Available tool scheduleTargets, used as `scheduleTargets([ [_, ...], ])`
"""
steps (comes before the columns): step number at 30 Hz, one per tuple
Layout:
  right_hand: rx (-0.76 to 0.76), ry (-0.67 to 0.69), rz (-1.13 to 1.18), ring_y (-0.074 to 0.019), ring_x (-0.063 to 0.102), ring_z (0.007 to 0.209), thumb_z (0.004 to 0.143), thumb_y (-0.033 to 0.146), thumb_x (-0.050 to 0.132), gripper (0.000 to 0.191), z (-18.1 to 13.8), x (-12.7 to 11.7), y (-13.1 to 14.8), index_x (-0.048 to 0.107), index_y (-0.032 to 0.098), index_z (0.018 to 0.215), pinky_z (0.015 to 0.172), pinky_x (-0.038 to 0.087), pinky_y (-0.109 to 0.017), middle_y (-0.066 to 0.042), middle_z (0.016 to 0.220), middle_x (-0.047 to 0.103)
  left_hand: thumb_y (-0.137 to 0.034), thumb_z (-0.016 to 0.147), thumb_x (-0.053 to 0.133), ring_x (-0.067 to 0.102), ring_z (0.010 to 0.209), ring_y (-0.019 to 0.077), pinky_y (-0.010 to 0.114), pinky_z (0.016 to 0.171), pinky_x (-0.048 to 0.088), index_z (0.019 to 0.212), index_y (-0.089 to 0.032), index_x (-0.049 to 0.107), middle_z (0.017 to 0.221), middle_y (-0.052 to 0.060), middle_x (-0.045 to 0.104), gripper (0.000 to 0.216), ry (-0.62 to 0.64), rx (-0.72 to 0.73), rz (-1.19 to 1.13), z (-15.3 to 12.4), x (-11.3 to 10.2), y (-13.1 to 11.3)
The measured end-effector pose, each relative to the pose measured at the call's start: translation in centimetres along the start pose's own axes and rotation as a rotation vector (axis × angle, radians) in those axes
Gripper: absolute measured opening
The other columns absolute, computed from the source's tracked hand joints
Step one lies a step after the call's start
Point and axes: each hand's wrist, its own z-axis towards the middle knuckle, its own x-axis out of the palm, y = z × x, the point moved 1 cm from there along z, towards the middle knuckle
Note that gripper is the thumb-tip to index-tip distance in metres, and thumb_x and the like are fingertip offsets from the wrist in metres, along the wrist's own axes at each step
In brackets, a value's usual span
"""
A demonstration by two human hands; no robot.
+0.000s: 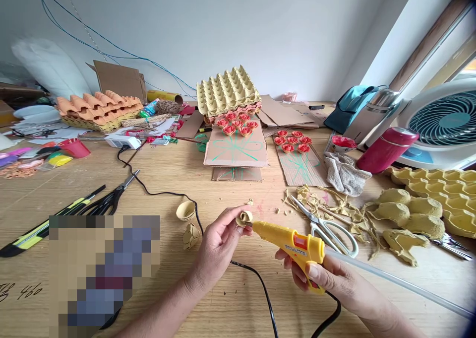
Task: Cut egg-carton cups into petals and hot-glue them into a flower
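Note:
Between the fingertips of my left hand (219, 241) is a small rolled flower (244, 218) of yellowish egg-carton pulp. My right hand (327, 278) is wrapped round the handle of a yellow hot glue gun (286, 241), whose nozzle meets the flower's side. A long clear glue stick (401, 281) sticks out of the gun's back. Left of my left hand, a pulp cup (186, 210) and a cut pulp petal piece (191, 236) lie on the table. White-handled scissors (327, 229) rest beyond the gun, next to pulp scraps (345, 214).
Red paper flowers (293, 140) sit on cardboard with green drawn stems. Stacked egg trays (228, 92) stand behind; more cut carton (409, 211) lies right. A utility knife (52, 221) and black scissors (111, 196) lie left. Black cord (260, 283) crosses the table. A red flask (388, 149) leans by a fan (442, 119).

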Motion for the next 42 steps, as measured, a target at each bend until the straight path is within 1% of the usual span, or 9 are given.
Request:
scheduleTargets([
  [6,-0.001,0.003,0.026,-0.0182,0.056,0.075,0.091,0.065,0.058,0.051,0.11,0.16,0.42,0.068,0.024,0.121,0.071,0.051,-0.036,-0.011,0.109,0.064,-0.030,0.091,0.069,0.067,0.086,0.0192,0.032,0.082,0.058,0.120,-0.021,0.071,0.106,0.007,0.071,0.030,-0.011,-0.003,-0.024,0.02,-0.15,0.31],
  [9,-0.017,0.015,0.045,-0.0172,0.055,0.075,0.092,0.063,0.059,0.050,0.14,0.24,0.57,0.068,0.023,0.120,0.071,0.051,-0.035,-0.011,0.110,0.064,-0.028,0.089,0.070,0.067,0.080,0.0172,0.031,0.081,0.057,0.113,-0.021,0.071,0.097,0.004,0.070,0.025,-0.001,0.010,-0.034,0.07,-0.12,0.34],
  [13,-0.027,0.011,0.038,-0.0165,0.054,0.074,0.093,0.062,0.059,0.049,0.10,0.23,0.57,0.068,0.023,0.120,0.071,0.051,-0.034,-0.011,0.109,0.064,-0.028,0.088,0.072,0.068,0.079,0.0172,0.031,0.080,0.057,0.107,-0.020,0.069,0.091,0.003,0.069,0.021,-0.018,-0.006,-0.042,0.13,0.01,0.14],
  [17,-0.023,0.007,0.054,-0.0161,0.054,0.074,0.092,0.063,0.059,0.048,0.16,0.24,0.58,0.069,0.024,0.118,0.071,0.050,-0.033,-0.010,0.108,0.064,-0.030,0.089,0.071,0.068,0.079,0.0166,0.031,0.080,0.057,0.107,-0.020,0.067,0.092,0.003,0.069,0.022,-0.008,-0.006,-0.036,0.21,0.08,0.00],
  [24,-0.019,0.009,0.035,-0.0171,0.055,0.072,0.091,0.067,0.057,0.053,0.36,0.38,0.88,0.069,0.021,0.115,0.070,0.051,-0.035,-0.011,0.109,0.064,-0.034,0.089,0.071,0.068,0.081,0.0170,0.030,0.079,0.059,0.109,-0.019,0.068,0.095,0.004,0.070,0.025,-0.017,-0.004,-0.033,0.27,-0.05,0.23],
  [30,-0.036,0.003,0.032,-0.0169,0.056,0.073,0.091,0.065,0.058,0.051,0.25,0.18,0.65,0.069,0.022,0.116,0.069,0.051,-0.035,-0.011,0.110,0.064,-0.033,0.090,0.071,0.068,0.081,0.0160,0.028,0.079,0.060,0.111,-0.018,0.069,0.089,0.004,0.071,0.025,-0.011,0.003,-0.021,0.34,-0.13,0.07],
  [37,-0.006,-0.005,-0.027,-0.0188,0.056,0.073,0.089,0.068,0.059,0.054,0.23,0.24,0.83,0.069,0.024,0.118,0.069,0.049,-0.037,-0.010,0.103,0.064,-0.035,0.090,0.069,0.069,0.076,0.0164,0.030,0.076,0.061,0.109,-0.018,0.069,0.091,0.004,0.071,0.025,-0.036,-0.012,-0.010,0.42,-0.15,0.33],
  [40,-0.042,-0.001,-0.083,-0.0203,0.055,0.074,0.088,0.069,0.059,0.055,0.32,0.34,0.94,0.072,0.024,0.116,0.069,0.048,-0.037,-0.011,0.105,0.065,-0.032,0.090,0.069,0.066,0.074,0.0148,0.027,0.075,0.058,0.107,-0.018,0.070,0.089,0.004,0.071,0.022,-0.058,0.024,0.050,0.44,-0.28,0.15],
  [42,-0.066,-0.018,-0.097,-0.0210,0.055,0.076,0.089,0.067,0.059,0.053,0.31,0.24,0.76,0.071,0.025,0.117,0.070,0.048,-0.037,-0.011,0.107,0.065,-0.029,0.089,0.069,0.066,0.082,0.0159,0.027,0.079,0.056,0.106,-0.019,0.071,0.096,0.005,0.072,0.020,-0.095,0.067,0.101,0.49,-0.40,0.04],
])
